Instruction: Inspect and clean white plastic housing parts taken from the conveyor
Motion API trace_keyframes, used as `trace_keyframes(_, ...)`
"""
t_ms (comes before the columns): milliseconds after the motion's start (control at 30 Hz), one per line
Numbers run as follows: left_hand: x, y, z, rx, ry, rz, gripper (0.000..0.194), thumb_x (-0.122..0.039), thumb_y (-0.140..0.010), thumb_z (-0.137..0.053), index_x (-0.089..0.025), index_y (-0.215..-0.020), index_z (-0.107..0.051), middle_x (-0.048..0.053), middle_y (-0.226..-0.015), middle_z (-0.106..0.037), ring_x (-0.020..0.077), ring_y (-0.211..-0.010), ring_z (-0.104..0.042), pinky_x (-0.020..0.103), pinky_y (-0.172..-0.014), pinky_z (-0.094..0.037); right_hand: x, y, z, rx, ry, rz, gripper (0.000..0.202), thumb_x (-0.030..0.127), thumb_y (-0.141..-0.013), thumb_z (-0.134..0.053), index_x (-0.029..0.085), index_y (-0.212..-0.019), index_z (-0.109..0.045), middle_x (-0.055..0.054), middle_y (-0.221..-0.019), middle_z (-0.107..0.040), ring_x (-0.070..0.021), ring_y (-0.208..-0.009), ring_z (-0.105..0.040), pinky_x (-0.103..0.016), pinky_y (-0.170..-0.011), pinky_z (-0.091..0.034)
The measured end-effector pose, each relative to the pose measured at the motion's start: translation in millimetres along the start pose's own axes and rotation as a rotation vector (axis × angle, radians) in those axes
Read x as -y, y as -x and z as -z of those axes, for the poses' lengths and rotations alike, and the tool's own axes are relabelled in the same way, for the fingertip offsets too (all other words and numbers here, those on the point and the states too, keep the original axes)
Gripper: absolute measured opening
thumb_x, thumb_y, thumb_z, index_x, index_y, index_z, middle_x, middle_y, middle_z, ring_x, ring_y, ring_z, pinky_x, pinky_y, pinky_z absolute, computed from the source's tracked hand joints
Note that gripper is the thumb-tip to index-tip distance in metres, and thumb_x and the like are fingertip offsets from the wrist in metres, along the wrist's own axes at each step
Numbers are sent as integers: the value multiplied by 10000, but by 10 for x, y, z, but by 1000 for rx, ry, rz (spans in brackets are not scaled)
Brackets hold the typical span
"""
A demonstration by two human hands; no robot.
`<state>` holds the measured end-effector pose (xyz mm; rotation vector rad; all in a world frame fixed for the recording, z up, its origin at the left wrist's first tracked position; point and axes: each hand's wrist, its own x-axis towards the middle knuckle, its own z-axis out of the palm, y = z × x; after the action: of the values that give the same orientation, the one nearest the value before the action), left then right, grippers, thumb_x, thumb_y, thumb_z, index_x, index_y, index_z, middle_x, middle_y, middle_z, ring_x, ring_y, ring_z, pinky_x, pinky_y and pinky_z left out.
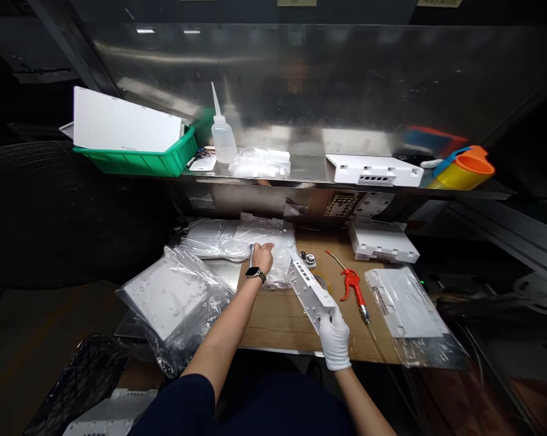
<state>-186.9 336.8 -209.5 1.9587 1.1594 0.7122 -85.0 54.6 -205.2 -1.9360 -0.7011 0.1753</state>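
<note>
My gloved right hand (334,336) grips the lower end of a white plastic housing panel (310,290), held tilted above the cardboard-covered bench. The panel has a row of rectangular cutouts along one edge and small posts inside. My bare left hand (261,259), with a watch on the wrist, is closed at a clear plastic bag (280,266) in the middle of the bench; its fingertips are partly hidden. Behind that hand lie more bagged white parts (216,236). A small round metal object (308,258) and a roll of tape (319,281) sit beside the panel.
A red air blow gun (353,284) with its hose lies right of the panel. Bagged panels lie at left (164,297) and right (407,303), near stacked white housings (382,239). The shelf carries a green bin (137,160), a squeeze bottle (223,142) and a white housing (376,169).
</note>
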Motion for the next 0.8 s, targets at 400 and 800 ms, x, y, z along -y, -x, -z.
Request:
trace_keyframes(400,-481,35,5,300,172,-209,516,-66,-718,-755,-181,-1221,-723,105,-1209,-737,213,-895,-706,355,-833,-587,91,92,155,-28,-101,46,641,552,-966,-518,119,-1436,-576,-179,-1262,-719,-297,-1045,-743,-366,-872,-605)
trace_keyframes(800,-983,456,290,-20,97,-399,593,-40,-821,-540,-311,-1324,-697,12,-1418,-638,291,-1172,-664,433,-1039,-503,391,32,506,25,29,329,462,420,-992,-545,190,-1381,-643,-104,-1281,-720,-250,-1092,-743,-298,-927,-612)
